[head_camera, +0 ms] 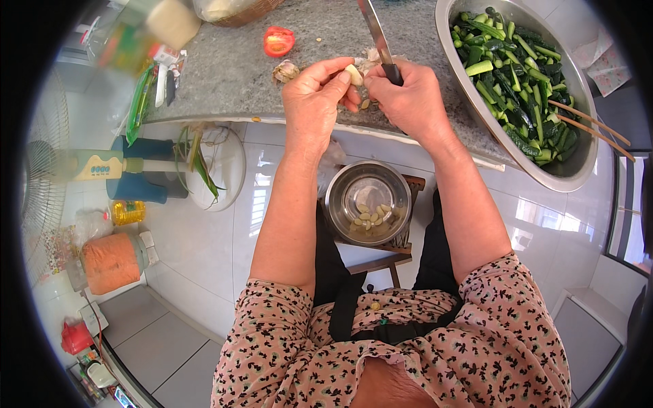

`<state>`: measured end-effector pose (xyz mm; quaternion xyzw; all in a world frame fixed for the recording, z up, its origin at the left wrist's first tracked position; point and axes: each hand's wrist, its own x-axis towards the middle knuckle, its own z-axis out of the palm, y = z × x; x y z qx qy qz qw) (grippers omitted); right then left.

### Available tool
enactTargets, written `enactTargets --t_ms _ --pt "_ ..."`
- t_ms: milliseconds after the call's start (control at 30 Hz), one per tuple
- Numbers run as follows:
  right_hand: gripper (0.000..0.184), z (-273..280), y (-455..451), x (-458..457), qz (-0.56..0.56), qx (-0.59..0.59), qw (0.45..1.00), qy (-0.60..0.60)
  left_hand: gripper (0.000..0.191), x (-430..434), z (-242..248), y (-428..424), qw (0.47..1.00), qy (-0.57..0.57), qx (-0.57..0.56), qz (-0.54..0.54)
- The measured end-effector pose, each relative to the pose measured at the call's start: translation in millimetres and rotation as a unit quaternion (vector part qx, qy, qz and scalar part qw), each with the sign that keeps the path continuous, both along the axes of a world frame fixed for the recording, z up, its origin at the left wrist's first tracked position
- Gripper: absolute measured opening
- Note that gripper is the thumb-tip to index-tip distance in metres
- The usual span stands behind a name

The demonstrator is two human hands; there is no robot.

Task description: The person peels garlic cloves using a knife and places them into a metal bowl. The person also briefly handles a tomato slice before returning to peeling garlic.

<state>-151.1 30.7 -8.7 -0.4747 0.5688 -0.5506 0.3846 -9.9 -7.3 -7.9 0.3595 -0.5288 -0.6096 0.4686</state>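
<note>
Between thumb and fingers my left hand (317, 97) pinches a pale garlic clove (354, 75) above the counter's front edge. My right hand (412, 97) grips the black handle of a kitchen knife (377, 35), whose blade points away from me. Its fingertips are close beside the clove. Garlic skins (375, 57) lie behind the hands, partly hidden by them. Just left of the left hand rests a garlic bulb (285, 71). Below the counter, a steel bowl (332, 204) on a wooden stool holds several peeled cloves (372, 218) in what looks like water.
On the grey stone counter (219, 76) lies a cut tomato half (278, 41). A large steel basin (589, 132) of cut cucumber, with chopsticks (597, 125) across its rim, overhangs the counter edge at right. A fan (46, 168) and an oil bottle (127, 212) stand at left.
</note>
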Motion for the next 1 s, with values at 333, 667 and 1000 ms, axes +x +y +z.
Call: enactTargets --t_ms 333,667,1000 --pt "0.017 -1 -2 -1 -0.032 0.073 0.995 -0.067 0.023 1 -1 -1 0.999 0.03 0.028 -0.01" --pt "0.012 -1 2 5 0.0 -0.003 0.998 0.068 0.02 4 0 -3 0.999 0.016 0.031 -0.016" --pt "0.01 -5 8 5 -0.017 -0.075 0.932 0.354 0.021 7 0 -2 0.999 0.019 0.014 -0.038"
